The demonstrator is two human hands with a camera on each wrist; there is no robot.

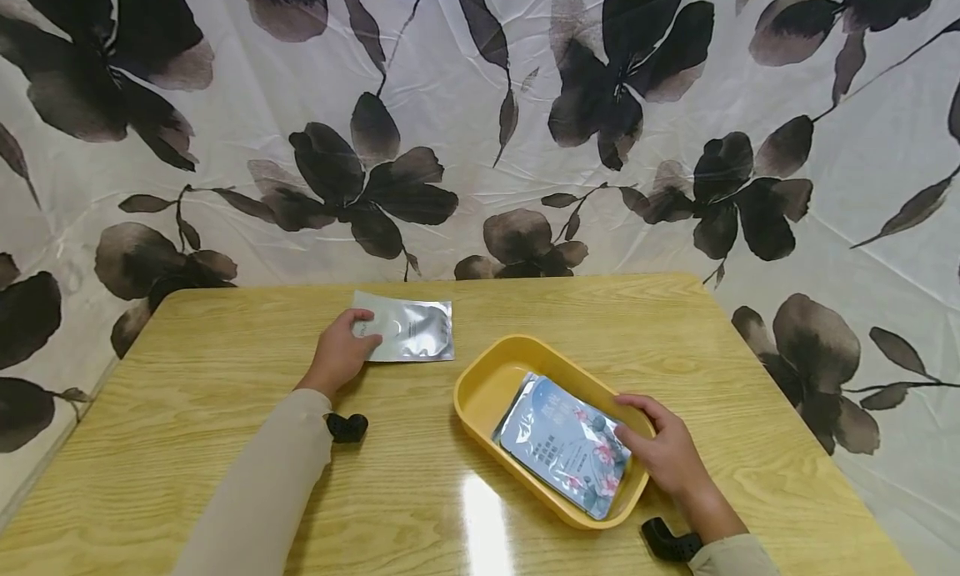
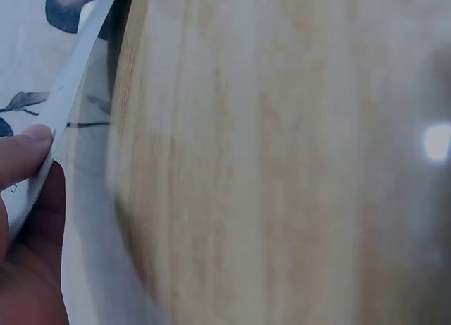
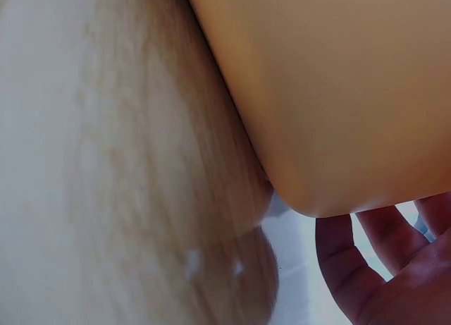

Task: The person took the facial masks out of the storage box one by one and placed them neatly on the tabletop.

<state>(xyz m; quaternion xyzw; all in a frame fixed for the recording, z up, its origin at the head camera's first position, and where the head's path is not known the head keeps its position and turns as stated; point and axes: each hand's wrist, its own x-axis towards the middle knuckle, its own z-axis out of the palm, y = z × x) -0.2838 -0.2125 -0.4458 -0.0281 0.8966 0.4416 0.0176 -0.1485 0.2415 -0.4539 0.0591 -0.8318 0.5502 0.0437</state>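
My left hand pinches the left end of a silvery-white foil face mask packet near the table's back edge. In the left wrist view the thumb lies on one face of the packet, with fingers behind it. My right hand grips the right end of a yellow plastic basin. Seen from the right wrist, fingers bend against the outside of the basin. Inside the basin lies a light-blue face mask packet with pink flowers, on top of at least one other packet whose edge peeks out.
The wooden table has rounded back corners and carries a bright light reflection left of the basin. A white cloth with dark flowers hangs behind it. Black wrist cameras are worn on both wrists.
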